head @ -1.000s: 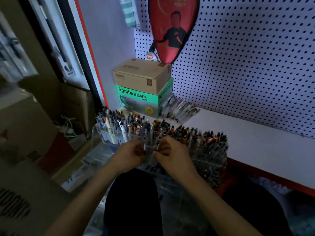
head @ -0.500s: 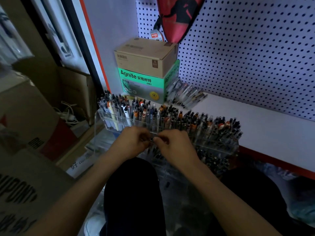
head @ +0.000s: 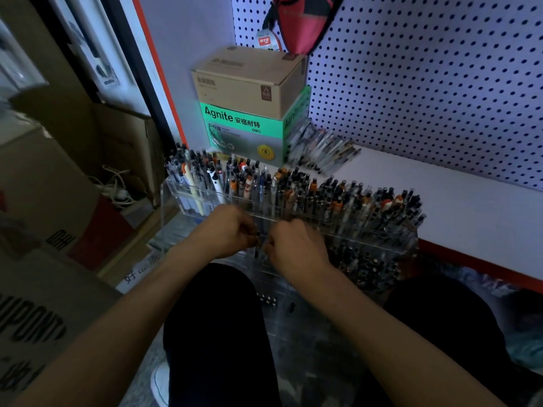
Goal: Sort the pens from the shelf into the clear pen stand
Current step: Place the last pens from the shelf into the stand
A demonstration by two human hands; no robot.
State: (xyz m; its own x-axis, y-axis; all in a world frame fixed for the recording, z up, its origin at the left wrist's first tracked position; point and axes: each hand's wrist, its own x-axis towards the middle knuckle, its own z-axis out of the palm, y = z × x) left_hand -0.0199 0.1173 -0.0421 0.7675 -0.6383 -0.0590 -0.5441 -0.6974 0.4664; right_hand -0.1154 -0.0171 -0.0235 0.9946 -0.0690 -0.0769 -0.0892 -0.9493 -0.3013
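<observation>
I see both hands, left hand [head: 227, 232] and right hand [head: 296, 248], pinching a small dark pen [head: 258, 239], roughly upright, just before the tiered clear acrylic pen stand [head: 367, 245].

Green box [head: 244, 127] under brown carton [head: 249, 80], white pegboard [head: 426, 83] with black dots, red bag [head: 302, 22]

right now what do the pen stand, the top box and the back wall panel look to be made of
Pen stand: clear glossy plastic, probably acrylic; the pens show through its walls and the edges catch light.
Top box: plain brown cardboard, matte, with folded flaps and printed marks.
Wall panel: white pegboard with even rows of holes; painted metal or board, the picture cannot settle which.
</observation>
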